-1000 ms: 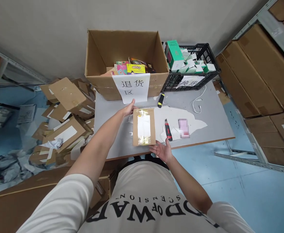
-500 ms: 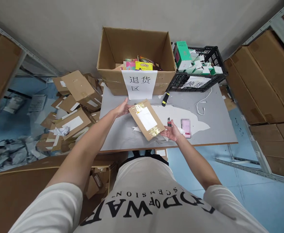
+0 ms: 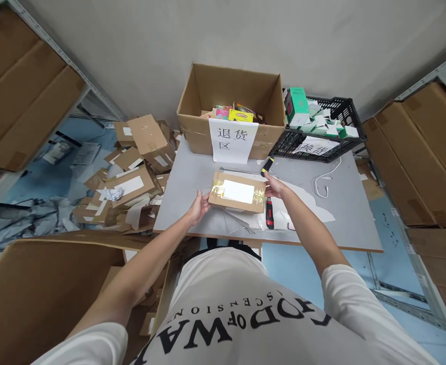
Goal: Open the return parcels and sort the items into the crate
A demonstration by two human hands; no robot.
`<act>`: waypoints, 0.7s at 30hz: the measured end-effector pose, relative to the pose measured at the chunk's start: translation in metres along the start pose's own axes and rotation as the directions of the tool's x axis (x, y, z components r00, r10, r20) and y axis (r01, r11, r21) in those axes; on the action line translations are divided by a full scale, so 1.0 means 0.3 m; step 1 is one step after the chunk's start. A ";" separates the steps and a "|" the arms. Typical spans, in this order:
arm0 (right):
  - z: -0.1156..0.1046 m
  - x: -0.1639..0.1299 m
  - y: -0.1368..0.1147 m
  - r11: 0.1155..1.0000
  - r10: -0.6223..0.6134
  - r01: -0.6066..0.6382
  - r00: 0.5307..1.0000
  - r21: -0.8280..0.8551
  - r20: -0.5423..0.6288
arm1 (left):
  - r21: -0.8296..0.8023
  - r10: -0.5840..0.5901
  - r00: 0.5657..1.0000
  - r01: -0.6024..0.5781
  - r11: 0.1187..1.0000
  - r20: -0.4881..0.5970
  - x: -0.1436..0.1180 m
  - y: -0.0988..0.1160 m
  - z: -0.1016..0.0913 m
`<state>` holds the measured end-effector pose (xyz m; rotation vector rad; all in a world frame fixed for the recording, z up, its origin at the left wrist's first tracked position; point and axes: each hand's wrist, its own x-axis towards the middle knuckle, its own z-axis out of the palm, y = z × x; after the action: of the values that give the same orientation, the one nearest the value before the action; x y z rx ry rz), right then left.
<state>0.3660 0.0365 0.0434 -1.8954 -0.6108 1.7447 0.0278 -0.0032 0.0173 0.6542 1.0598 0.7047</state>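
Both hands hold a flat parcel over the worktop

The left hand (image 3: pixel 200 205) grips the brown parcel's (image 3: pixel 238 191) left end, the right hand (image 3: pixel 274 186) its right end, just above the grey worktop (image 3: pixel 192 177) beside a red cutter (image 3: pixel 270 219).

The light is bright and even, coming from above, so the shadows on the grey table (image 3: pixel 192 177) are soft and weak. The clear tape on the flat parcel (image 3: pixel 238 192) shows a yellow glare. The picture is sharp in the middle. Near the edges the wide lens bends the shelves (image 3: pixel 428 86) and stretches the cartons (image 3: pixel 25 101).
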 end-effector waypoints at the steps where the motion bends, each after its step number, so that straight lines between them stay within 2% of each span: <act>1: 0.003 0.008 -0.006 1.000 -0.014 0.014 1.000 0.010 -0.008 | -0.001 0.007 1.000 -0.007 1.000 -0.003 -0.008 -0.020 -0.001; 7: 0.035 0.026 0.026 0.981 -0.066 0.052 0.996 0.188 0.067 | 0.041 0.034 0.998 -0.031 0.999 -0.061 -0.006 -0.104 -0.037; 11: 0.034 0.014 0.080 0.975 -0.086 0.072 0.994 0.211 0.060 | 0.022 0.025 0.996 -0.023 0.999 -0.083 0.008 -0.134 -0.071; 14: 0.022 -0.001 0.122 0.950 -0.122 0.105 0.992 0.293 0.041 | 0.049 0.048 0.996 -0.044 0.998 -0.079 0.013 -0.147 -0.089; 16: 0.017 -0.009 0.159 0.909 -0.174 0.161 0.985 0.385 -0.001 | 0.093 0.074 0.995 -0.068 0.993 -0.068 0.016 -0.152 -0.098; 18: 0.016 -0.016 0.213 0.844 -0.240 0.256 0.966 0.471 -0.094 | 0.141 0.088 0.994 -0.078 0.987 -0.066 0.023 -0.156 -0.109; 21: 0.029 -0.029 0.329 0.790 -0.331 0.410 0.911 0.456 -0.246 | 0.196 0.135 0.990 -0.123 0.973 -0.047 0.035 -0.168 -0.132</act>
<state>0.3563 -0.0454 -0.0120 -1.4113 -0.3873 1.3216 0.0044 -0.0203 -0.0407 0.8797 1.1583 0.7431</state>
